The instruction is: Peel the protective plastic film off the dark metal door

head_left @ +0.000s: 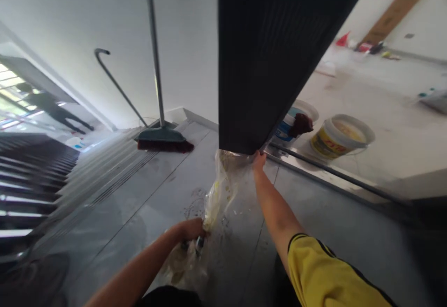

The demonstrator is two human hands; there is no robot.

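A crumpled strip of clear plastic sheet with yellowish stains runs along the grey tiled floor to the foot of a tall dark panel. My left hand is closed around the bunched near part of the sheet. A small shiny piece shows just under that hand; what it is I cannot make out. Stretched forward, my right hand is closed on the sheet's far edge, against the panel's bottom corner. Its fingertips are partly hidden.
A broom and a hooked pole lean at the white wall. Past a floor rail stand a yellow-labelled bucket and a blue-and-white bucket with a dark cloth. A person stands far left, beyond dark slats.
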